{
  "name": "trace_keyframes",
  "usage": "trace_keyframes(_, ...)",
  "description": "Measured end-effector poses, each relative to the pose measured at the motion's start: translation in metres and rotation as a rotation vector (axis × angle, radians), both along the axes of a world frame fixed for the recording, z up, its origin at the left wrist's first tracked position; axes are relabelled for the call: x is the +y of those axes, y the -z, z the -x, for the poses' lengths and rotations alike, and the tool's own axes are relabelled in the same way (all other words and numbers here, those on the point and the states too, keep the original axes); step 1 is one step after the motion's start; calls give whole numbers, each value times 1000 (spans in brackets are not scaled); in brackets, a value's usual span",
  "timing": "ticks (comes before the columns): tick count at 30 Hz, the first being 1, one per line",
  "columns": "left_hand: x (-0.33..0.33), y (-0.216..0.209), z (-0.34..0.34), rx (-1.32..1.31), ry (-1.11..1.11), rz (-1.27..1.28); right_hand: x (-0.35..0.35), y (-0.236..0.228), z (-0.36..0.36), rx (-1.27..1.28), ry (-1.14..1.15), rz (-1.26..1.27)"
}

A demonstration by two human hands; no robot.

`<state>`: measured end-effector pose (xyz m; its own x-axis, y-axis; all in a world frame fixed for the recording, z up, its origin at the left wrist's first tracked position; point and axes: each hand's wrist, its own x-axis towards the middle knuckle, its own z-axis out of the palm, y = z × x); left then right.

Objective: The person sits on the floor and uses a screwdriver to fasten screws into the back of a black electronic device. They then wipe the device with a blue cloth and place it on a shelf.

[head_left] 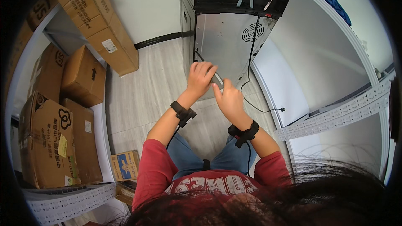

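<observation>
In front of the back of a metal-panelled machine [226, 37], both my hands are closed on a dark grey, elongated object [217, 79] with a lighter strip. It looks like a folded bundle of cord, but the fingers hide much of it. My left hand [200, 78] grips its upper end, and my right hand [231, 102] pinches the lower end between thumb and fingers. A short black cord [200, 55] leads from the machine's left edge toward my left hand. Another black cable [250, 65] hangs down the panel, its plug [282, 109] lying to the right.
Cardboard boxes [52, 142] fill a white shelf on the left, and a tall carton [94, 21] leans behind it. A small yellow-and-blue box [124, 166] stands low beside that shelf. On the right is a white metal rack [335, 121] with blue cable [333, 4] at its top.
</observation>
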<state>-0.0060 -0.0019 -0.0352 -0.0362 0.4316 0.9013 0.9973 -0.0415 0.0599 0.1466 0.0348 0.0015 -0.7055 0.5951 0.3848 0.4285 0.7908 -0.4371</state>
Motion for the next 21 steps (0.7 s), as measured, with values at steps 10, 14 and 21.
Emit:
trace_keyframes(10,4,3,2,85,-5,17,1,-3,-3,141,-70,-121)
trace_keyframes(14,4,-2,-1,4,-52,46,6,3,0,43,-19,-25)
trace_keyframes(21,6,6,4,13,-64,68,2,0,-4,123,-120,-153)
